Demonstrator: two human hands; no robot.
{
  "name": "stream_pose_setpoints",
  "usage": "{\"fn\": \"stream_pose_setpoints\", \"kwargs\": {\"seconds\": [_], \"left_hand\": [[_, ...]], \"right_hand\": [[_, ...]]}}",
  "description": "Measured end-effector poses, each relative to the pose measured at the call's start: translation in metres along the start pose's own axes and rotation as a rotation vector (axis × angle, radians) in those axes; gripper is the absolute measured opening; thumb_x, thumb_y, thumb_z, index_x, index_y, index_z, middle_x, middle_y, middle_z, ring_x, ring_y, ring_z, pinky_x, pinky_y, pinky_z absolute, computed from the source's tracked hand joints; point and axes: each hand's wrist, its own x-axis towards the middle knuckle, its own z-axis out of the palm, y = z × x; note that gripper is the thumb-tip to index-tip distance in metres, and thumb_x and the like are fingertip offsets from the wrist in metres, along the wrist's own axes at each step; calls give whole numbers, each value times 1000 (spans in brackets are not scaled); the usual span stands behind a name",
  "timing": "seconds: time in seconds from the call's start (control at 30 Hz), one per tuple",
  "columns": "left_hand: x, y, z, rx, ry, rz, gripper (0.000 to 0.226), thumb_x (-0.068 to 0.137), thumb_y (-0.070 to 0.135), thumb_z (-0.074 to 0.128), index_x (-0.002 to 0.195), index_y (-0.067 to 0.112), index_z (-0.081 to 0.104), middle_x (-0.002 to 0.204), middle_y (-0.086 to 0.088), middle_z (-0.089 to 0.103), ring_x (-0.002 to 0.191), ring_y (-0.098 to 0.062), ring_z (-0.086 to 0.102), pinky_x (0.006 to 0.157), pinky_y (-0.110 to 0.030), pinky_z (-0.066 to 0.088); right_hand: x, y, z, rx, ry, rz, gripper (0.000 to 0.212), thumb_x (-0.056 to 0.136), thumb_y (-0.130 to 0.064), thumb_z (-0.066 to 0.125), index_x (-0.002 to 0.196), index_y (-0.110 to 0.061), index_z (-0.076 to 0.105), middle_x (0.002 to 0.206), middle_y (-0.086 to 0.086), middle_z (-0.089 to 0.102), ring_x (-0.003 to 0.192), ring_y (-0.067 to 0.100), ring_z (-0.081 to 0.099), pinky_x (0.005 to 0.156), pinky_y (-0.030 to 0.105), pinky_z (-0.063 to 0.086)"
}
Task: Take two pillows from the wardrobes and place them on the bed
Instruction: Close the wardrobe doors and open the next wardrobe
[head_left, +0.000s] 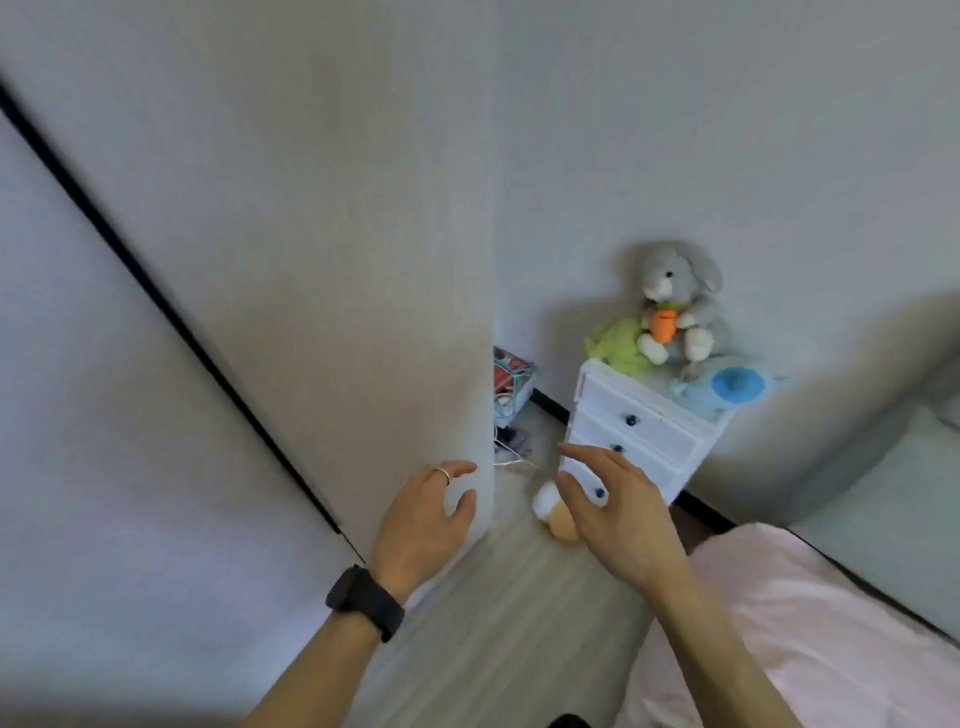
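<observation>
Evidently you are at the wardrobe, with no pillow fetched yet.
Your left hand (421, 519) is at the edge of the wardrobe door (337, 312), fingers loosely curved and holding nothing; I cannot tell if they touch it. Your right hand (618, 514) hovers alongside, fingers spread and empty. No pillow shows. The bed (831, 623) lies right of your right fingers. The next move is probably to pull that door open.

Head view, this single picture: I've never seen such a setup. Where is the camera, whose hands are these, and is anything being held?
The camera is worn on a person's head, looking forward and down, so the bare arms are their own. The left hand, with a watch, is beside the wardrobe; the right hand is in front of a white chest. Both are open, holding nothing. On the chest sit a rabbit toy and a green toy. The bed shows lower right.
</observation>
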Motion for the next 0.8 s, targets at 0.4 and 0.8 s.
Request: {"fn": "stream_pose_setpoints", "kwargs": {"seconds": [0.4, 0.8], "left_hand": [[-4, -10, -94, 13, 927, -397, 34, 93, 22, 66, 121, 40, 57, 117, 16, 61, 104, 15, 56, 93, -23, 48], [4, 44, -192, 182, 1301, -386, 48, 90, 32, 62, 135, 32, 45, 136, 17, 50, 112, 4, 54, 78, 0, 39]], "right_hand": [[149, -63, 73, -2, -443, -659, 40, 99, -38, 57, 139, -37, 56, 150, -11, 46, 139, 16, 39, 108, 22, 31], [189, -253, 91, 260, 145, -1393, 39, 94, -22, 60, 132, -16, 65, 152, 16, 46, 144, 40, 35, 116, 50, 34]]}}
